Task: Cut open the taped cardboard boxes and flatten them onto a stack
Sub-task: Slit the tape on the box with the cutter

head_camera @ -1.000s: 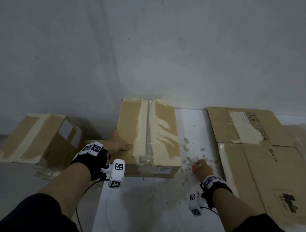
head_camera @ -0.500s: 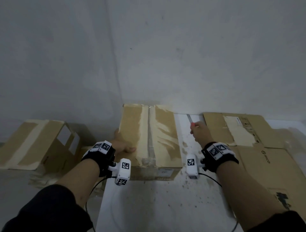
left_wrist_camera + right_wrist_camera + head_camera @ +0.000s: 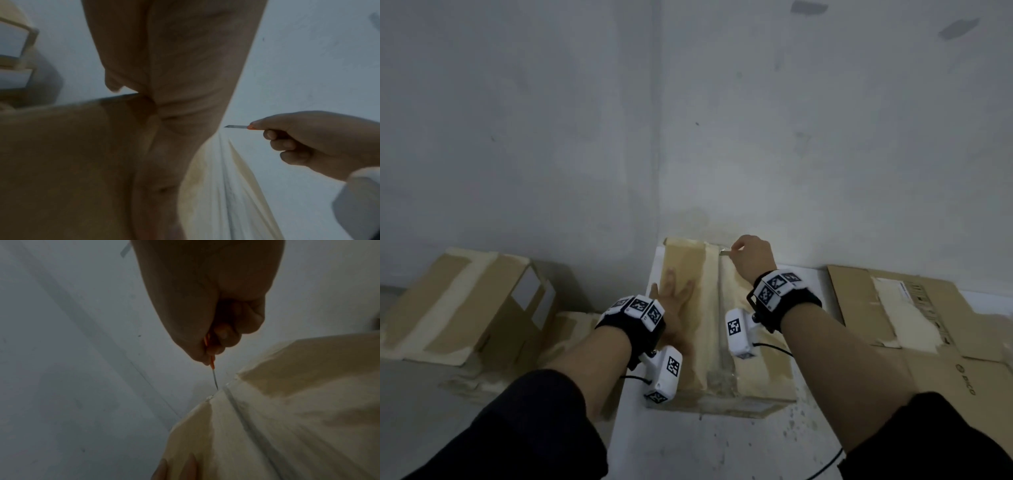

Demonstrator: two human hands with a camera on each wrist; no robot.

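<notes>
A closed cardboard box [image 3: 750, 370] with pale tape along its middle seam stands in front of me on the white table [image 3: 705, 445]. My left hand [image 3: 671, 301] lies flat on the box's left top flap, fingers straight. My right hand [image 3: 751, 255] grips an orange-handled knife [image 3: 240, 126] at the far end of the seam. Its thin blade [image 3: 214, 379] points down at the far edge of the taped seam [image 3: 242, 410], the tip just at the edge.
Flattened cardboard sheets [image 3: 914, 315] lie to the right on the table. Another taped box [image 3: 465, 301] sits tilted on the left, lower than the table. A grey wall [image 3: 722, 120] rises right behind the box.
My right hand has carried the knife from the table right of the box up to the far end of the seam. My left hand has slid from the box's left side onto its top.
</notes>
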